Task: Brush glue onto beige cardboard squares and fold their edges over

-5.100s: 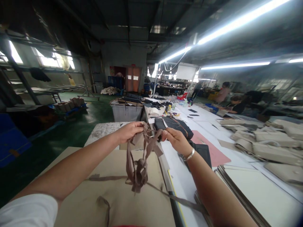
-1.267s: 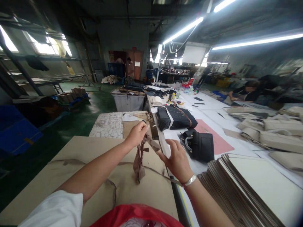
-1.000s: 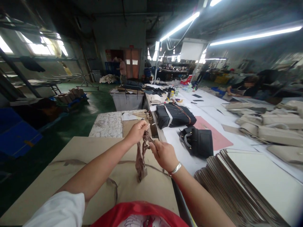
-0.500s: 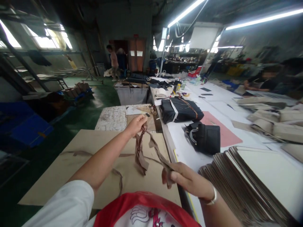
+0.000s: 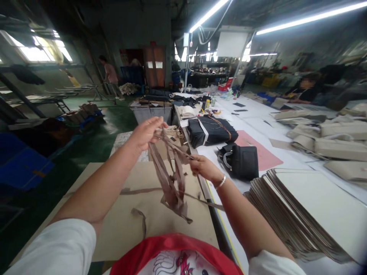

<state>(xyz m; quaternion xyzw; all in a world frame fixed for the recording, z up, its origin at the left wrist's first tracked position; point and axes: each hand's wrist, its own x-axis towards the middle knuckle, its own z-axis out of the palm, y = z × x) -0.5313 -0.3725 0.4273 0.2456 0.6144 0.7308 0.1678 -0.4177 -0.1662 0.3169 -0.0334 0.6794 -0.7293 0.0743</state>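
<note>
While your left hand (image 5: pixel 146 133) pinches the tangled brown fabric strips (image 5: pixel 172 196) above the tan sheet (image 5: pixel 117 229), your right hand (image 5: pixel 205 168), fingers closed, grips a strand (image 5: pixel 179 150) out sideways — tug too hard and the strips could cinch tighter, or the strand tear.

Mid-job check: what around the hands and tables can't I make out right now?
All in the head view:
- How many brown strips there are: they overlap in a tangle.
- The strip end at the right hand: covered by its fingers.
- Part of the tan board's near edge: behind the red-edged garment.
- Cream bags: pile cut off by the right edge.
- Any print on the yellow bottle: too small.
</note>
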